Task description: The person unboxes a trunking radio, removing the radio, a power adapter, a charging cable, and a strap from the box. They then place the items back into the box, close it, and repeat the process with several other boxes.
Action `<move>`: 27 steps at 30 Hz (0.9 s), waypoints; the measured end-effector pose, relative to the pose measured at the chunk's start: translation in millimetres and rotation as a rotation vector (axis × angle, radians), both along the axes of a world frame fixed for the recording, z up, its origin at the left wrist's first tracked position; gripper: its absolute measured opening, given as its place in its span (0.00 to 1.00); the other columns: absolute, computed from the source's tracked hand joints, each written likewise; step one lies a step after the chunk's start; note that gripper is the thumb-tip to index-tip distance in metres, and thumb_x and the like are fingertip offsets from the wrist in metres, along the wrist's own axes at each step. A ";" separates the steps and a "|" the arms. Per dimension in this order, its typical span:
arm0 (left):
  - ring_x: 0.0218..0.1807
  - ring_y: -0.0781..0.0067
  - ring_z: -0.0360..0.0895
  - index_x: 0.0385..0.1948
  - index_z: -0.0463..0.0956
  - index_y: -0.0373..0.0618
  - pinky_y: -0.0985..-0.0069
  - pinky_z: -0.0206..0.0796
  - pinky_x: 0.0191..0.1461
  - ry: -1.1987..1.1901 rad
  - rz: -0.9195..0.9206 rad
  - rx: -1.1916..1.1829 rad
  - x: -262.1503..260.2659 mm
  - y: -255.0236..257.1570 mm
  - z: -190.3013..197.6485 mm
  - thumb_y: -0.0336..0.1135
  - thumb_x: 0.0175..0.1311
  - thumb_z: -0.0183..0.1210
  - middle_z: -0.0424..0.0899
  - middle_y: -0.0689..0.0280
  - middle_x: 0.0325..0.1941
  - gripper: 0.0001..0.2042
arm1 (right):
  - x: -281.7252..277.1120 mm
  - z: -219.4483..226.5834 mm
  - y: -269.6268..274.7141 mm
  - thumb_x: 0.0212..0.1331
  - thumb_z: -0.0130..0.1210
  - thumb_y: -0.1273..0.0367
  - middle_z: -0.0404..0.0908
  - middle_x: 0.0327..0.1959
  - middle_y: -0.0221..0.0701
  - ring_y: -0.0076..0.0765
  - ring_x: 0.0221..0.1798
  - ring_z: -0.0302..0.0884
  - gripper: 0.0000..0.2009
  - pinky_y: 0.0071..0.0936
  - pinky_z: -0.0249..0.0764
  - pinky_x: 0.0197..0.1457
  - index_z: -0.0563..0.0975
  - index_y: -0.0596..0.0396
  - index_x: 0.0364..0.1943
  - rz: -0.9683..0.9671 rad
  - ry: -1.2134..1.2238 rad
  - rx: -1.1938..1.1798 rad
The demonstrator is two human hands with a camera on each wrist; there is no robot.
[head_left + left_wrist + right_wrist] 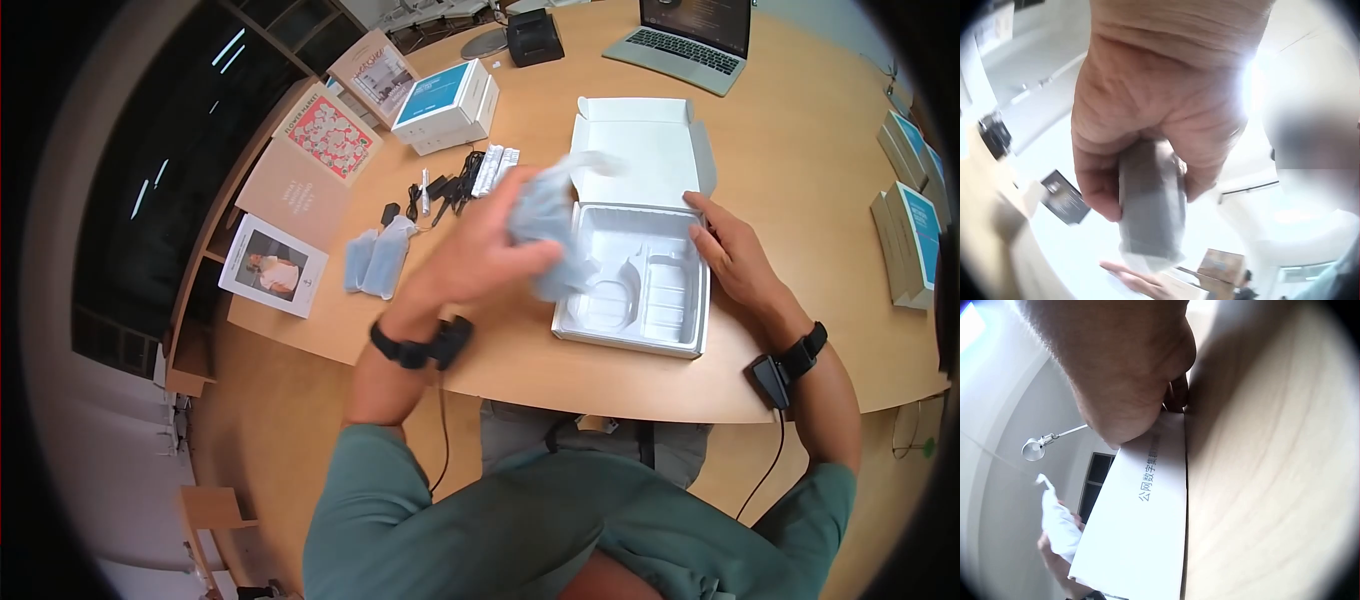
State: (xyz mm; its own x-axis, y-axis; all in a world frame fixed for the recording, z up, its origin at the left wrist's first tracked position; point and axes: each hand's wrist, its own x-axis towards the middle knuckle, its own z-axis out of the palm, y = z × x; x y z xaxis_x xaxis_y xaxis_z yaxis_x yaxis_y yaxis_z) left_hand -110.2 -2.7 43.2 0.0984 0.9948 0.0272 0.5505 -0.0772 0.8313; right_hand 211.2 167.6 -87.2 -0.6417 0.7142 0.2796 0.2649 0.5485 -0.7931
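My left hand [490, 240] grips a bluish-grey item in a clear plastic bag [545, 235], raised over the left side of an open white box [630, 345]. In the left wrist view the bagged item [1152, 203] is a grey block pinched between thumb and fingers; what it is inside the wrapping cannot be told. The box holds a white moulded tray [610, 300] with bare hollows, and its lid [640, 150] lies folded back. My right hand [740, 255] holds the box at its right rim, near the lid hinge. Printed characters mark the box's side wall [1141, 519].
Two similar bagged items [382, 262] lie at the left, near black cables and adapters [455, 190]. Behind them stand stacked boxes [440, 105] and several books [325, 135]. A laptop [685, 45] sits at the back, more boxes [910, 245] at the right.
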 end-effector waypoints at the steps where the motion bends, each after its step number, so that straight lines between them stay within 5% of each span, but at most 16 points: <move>1: 0.63 0.74 0.78 0.75 0.67 0.42 0.71 0.72 0.67 0.161 0.035 -0.040 -32.9 -2.3 -1.3 0.42 0.68 0.72 0.82 0.64 0.59 0.36 | -0.2 -3.0 1.7 0.82 0.55 0.64 0.85 0.64 0.54 0.55 0.61 0.85 0.24 0.40 0.78 0.68 0.73 0.63 0.75 -0.004 0.006 0.022; 7: 0.60 0.72 0.78 0.75 0.72 0.42 0.72 0.71 0.66 0.442 0.177 -0.200 -171.7 -36.8 -53.5 0.40 0.68 0.67 0.82 0.64 0.59 0.32 | -0.6 1.3 1.6 0.82 0.55 0.63 0.86 0.62 0.53 0.52 0.59 0.86 0.25 0.40 0.78 0.66 0.73 0.63 0.75 -0.008 -0.008 0.008; 8: 0.63 0.66 0.80 0.75 0.72 0.42 0.69 0.72 0.68 0.397 0.222 -0.267 -182.4 -42.0 -56.1 0.41 0.67 0.66 0.84 0.59 0.62 0.33 | -1.1 0.5 2.2 0.82 0.55 0.64 0.86 0.62 0.52 0.51 0.59 0.86 0.25 0.39 0.78 0.66 0.73 0.63 0.75 -0.008 -0.003 0.017; 13: 0.69 0.51 0.82 0.74 0.74 0.42 0.62 0.72 0.71 0.543 0.285 -0.355 -185.6 -52.9 -57.9 0.38 0.67 0.63 0.85 0.49 0.68 0.32 | -2.2 -6.1 6.1 0.81 0.55 0.65 0.86 0.62 0.51 0.48 0.58 0.85 0.24 0.39 0.78 0.66 0.74 0.63 0.74 -0.011 0.012 0.031; 15: 0.66 0.52 0.83 0.72 0.76 0.40 0.61 0.72 0.73 0.780 0.228 -0.010 -190.4 -60.5 -75.1 0.36 0.67 0.64 0.87 0.49 0.62 0.30 | -3.9 -11.5 7.2 0.81 0.55 0.65 0.86 0.62 0.51 0.47 0.57 0.85 0.24 0.39 0.78 0.65 0.74 0.63 0.74 -0.019 0.035 0.039; 21: 0.66 0.40 0.81 0.70 0.77 0.40 0.54 0.75 0.68 0.970 0.414 -0.039 -136.8 -65.1 -54.5 0.35 0.70 0.65 0.85 0.45 0.66 0.27 | 3.3 3.8 4.8 0.79 0.57 0.68 0.85 0.59 0.47 0.41 0.54 0.84 0.26 0.36 0.80 0.65 0.71 0.57 0.78 0.005 -0.011 -0.033; 25: 0.60 0.51 0.86 0.71 0.76 0.41 0.59 0.77 0.64 0.762 0.368 0.134 -98.1 -41.3 -44.4 0.36 0.71 0.66 0.86 0.50 0.63 0.26 | -0.9 7.8 -2.5 0.78 0.59 0.70 0.84 0.57 0.48 0.40 0.50 0.85 0.31 0.36 0.82 0.60 0.65 0.52 0.83 -0.001 0.108 -0.113; 27: 0.60 0.67 0.85 0.70 0.76 0.39 0.66 0.78 0.63 0.236 0.243 -0.063 -75.0 -11.3 -39.6 0.38 0.76 0.67 0.88 0.57 0.63 0.25 | -1.8 1.6 1.0 0.77 0.60 0.71 0.84 0.59 0.51 0.41 0.50 0.87 0.38 0.36 0.84 0.58 0.56 0.46 0.87 -0.011 0.156 -0.169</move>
